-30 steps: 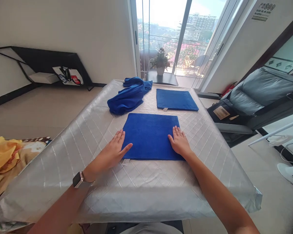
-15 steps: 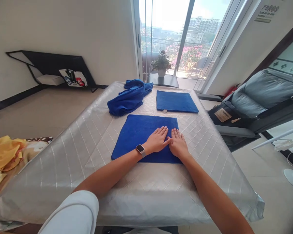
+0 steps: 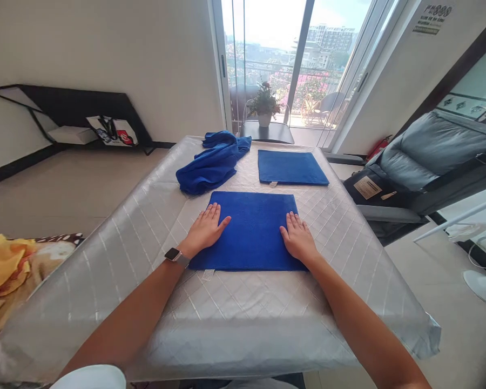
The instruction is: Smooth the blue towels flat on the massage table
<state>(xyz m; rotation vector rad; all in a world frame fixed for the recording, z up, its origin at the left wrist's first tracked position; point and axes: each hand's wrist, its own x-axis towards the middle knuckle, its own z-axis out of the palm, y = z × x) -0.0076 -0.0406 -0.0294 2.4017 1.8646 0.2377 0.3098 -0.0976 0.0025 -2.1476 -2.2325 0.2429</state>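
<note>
A folded blue towel (image 3: 253, 232) lies flat on the table in front of me, a small white tag showing at its near edge. My left hand (image 3: 206, 229) rests flat on its left side, fingers together and thumb spread. On the right side my right hand (image 3: 297, 236) lies palm down, fingers stretched forward. Neither hand grips the cloth. Beyond it on the right is a second folded blue towel (image 3: 292, 167), also with a white tag. A crumpled blue towel (image 3: 214, 162) lies at the far left.
A silver quilted cover (image 3: 137, 237) drapes over the table. Behind the table a potted plant (image 3: 264, 105) stands on a chair. A grey recliner (image 3: 421, 162) with a dark bag is at the right. Yellow patterned cloth (image 3: 8, 265) lies at the left, and a black stand (image 3: 81, 113) is by the wall.
My left hand has slid left from beside the right hand to the towel's left side. My right hand stays near the right edge. The towel's near-edge tag now shows.
</note>
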